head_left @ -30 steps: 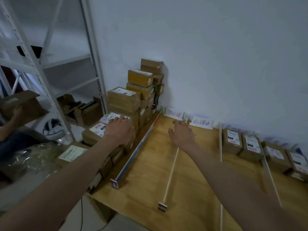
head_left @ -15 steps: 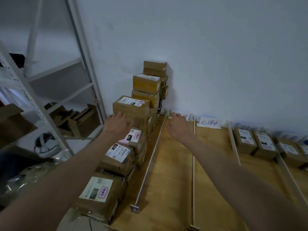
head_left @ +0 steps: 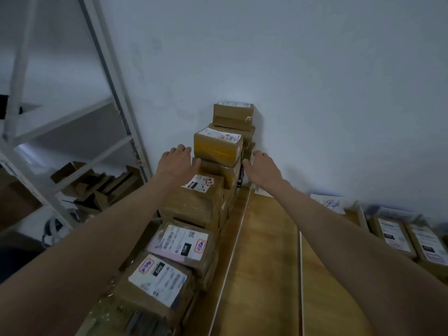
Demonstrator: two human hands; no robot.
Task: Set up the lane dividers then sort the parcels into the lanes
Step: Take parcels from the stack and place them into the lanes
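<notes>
Both arms reach far: left hand (head_left: 176,160) and right hand (head_left: 260,166), fingers spread, flank a stacked parcel (head_left: 216,146).

Counted: two bare hands, left (head_left: 178,163) and right (head_left: 263,168), both spread open. Two white divider strips (head_left: 232,253) on the wooden table (head_left: 264,263). Two labelled boxes (head_left: 394,236) in the right lane. One handwritten card (head_left: 327,202). Stacked boxes (head_left: 215,147) at left too overlapped for counting.

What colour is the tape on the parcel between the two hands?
Yellowish-brown tape covers that parcel, seen best in the head view.
</notes>
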